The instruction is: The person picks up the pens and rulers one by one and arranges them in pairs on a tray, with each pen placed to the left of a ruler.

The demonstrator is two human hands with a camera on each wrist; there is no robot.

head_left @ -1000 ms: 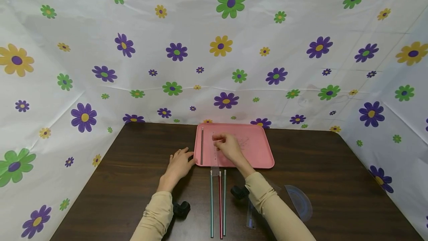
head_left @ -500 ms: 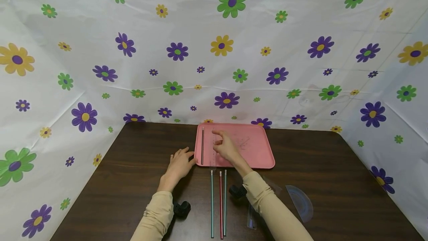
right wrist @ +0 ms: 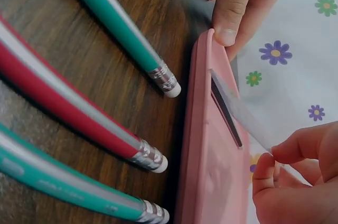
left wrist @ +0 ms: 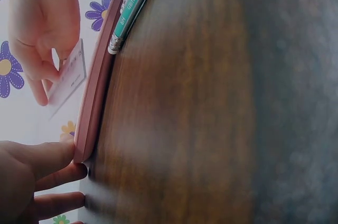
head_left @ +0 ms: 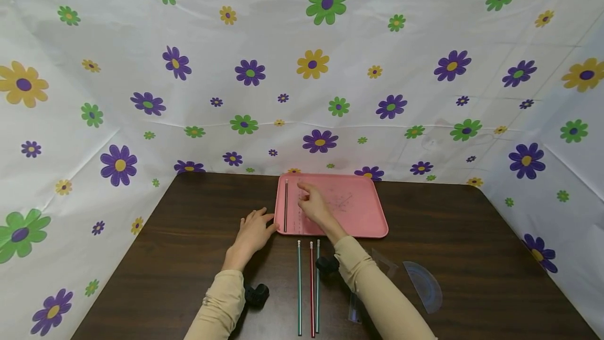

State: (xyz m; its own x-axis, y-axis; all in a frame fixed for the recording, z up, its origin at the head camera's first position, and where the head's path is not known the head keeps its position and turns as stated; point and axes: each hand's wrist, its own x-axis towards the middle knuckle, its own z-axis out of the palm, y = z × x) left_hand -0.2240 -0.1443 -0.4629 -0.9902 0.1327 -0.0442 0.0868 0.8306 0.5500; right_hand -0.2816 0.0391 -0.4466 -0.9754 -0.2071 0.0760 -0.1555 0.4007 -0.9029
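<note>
My right hand point(head_left: 316, 208) pinches the far end of a clear ruler point(right wrist: 243, 110) between thumb and fingers, over the pink tray point(head_left: 365, 224). The ruler slants down, its near end low inside the tray's front rim, beside a black pencil point(head_left: 285, 209) lying along the left side. In the left wrist view, printed marks show on the ruler point(left wrist: 71, 81). My left hand point(head_left: 251, 232) stays at the tray's front left corner. Its thumb rests on the rim and its fingers extend fairly straight against or beside the outer edge.
Two green pencils point(head_left: 299, 287) and a red pencil point(head_left: 311, 293) lie in front of the tray, erasers towards it. Right of them are a clear protractor point(head_left: 424, 287), a clear set square point(head_left: 384, 262) and another ruler point(head_left: 354, 308), partly behind my right sleeve. A flowered sheet hangs behind.
My right hand has shifted slightly left. The ruler's near end, which overhung the front rim, now sits within the tray. My left hand has kept its place.
</note>
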